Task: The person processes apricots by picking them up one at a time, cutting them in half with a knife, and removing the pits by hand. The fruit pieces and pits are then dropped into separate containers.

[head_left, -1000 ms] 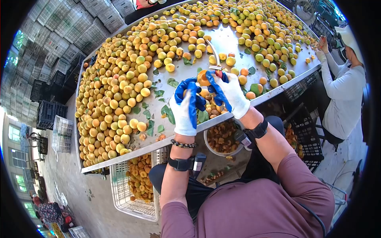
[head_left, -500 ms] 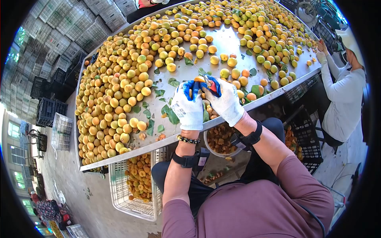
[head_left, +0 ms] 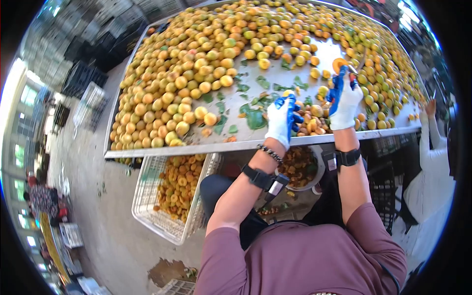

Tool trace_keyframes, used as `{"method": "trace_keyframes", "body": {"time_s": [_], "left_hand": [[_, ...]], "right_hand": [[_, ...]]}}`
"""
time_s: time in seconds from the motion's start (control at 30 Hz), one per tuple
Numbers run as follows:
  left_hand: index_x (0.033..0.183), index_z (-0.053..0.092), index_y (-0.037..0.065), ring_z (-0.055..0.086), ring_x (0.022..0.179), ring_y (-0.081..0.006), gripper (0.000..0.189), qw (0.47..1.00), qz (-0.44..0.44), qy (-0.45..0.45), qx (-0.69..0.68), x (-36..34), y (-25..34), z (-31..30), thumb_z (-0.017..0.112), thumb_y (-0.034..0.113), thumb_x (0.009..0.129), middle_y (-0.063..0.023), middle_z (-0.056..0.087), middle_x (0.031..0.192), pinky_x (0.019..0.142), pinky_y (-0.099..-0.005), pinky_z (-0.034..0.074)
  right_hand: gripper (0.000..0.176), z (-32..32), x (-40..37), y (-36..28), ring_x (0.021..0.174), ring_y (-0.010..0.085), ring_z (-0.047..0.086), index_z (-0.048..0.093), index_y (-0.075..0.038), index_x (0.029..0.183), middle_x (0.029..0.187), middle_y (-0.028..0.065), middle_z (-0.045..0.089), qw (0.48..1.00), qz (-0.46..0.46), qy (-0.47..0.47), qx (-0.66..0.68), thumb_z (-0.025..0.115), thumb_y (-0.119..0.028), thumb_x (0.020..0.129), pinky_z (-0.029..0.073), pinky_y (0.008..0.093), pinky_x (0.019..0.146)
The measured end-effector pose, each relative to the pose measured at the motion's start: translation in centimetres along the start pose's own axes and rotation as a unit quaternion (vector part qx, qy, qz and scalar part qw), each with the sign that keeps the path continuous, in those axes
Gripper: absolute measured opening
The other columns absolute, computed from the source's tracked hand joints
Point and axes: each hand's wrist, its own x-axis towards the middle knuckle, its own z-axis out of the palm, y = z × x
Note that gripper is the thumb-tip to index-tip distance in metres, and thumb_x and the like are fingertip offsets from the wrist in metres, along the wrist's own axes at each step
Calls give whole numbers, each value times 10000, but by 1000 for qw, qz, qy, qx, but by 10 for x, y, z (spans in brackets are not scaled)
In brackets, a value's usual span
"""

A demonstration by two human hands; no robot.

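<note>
Newly apart: left hand [head_left: 282,119], right hand [head_left: 345,101]

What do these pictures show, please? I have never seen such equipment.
No robot here: a person works, seen from a camera worn on the head, looking forward and down. Round yellow-orange fruits and green leaves lie on the grey metal table. The right hand, in a white-and-blue glove, holds a metal tool with a red handle and, it seems, an orange piece of fruit. The left hand, gloved alike, has a yellow fruit at its fingertips; whether it grips this is unclear.
</note>
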Motion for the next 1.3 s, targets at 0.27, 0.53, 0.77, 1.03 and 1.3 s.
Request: {"method": "trace_keyframes", "body": {"time_s": [0.27, 0.53, 0.77, 1.03, 1.3], "left_hand": [[1161, 578, 125, 592, 849, -98, 298, 912, 13, -143, -384, 23, -14, -12, 477, 364, 1015, -7, 598, 942, 678, -304, 522], [977, 634, 59, 387, 400, -98, 434, 990, -25, -115, -77, -20, 45, -6, 434, 443, 1011, -19, 537, 635, 372, -233, 289], [906, 656, 66, 567, 538, -104, 560, 995, -71, -33, -69, -26, 42, 25, 439, 577, 985, -28, 616, 700, 451, -188, 439], [957, 594, 148, 582, 601, -91, 441, 980, 131, -111, 98, -5, -4, 34, 474, 571, 977, 6, 608, 770, 454, -205, 433], [1067, 584, 145, 625, 677, -93, 362, 993, -22, -115, 6, -14, -6, 56, 515, 491, 984, 5, 640, 861, 531, -223, 491]], "right_hand": [[365, 87, -117, -24, 724, 45, 542, 630, 15, 1193, 805, -26, 635, 914, -139, -375, -65, 681, -96, 849, 479, 231, 699], [331, 33, -35, -32, 665, 110, 492, 569, 61, 1254, 870, 35, 571, 951, 14, -306, 40, 531, -158, 1009, 446, 296, 591], [383, 18, -35, -18, 537, 65, 334, 604, 7, 1180, 722, -59, 425, 929, 47, -298, 215, 521, -328, 1015, 277, 248, 502], [379, -3, -31, -3, 508, 100, 389, 577, 0, 1095, 680, -18, 448, 951, 75, -187, 234, 447, -351, 1038, 327, 269, 481], [455, -52, -24, 37, 1189, 221, 541, 375, -62, 1461, 1354, 153, 521, 930, -203, -305, -28, 426, -212, 1035, 471, 364, 922]]}}
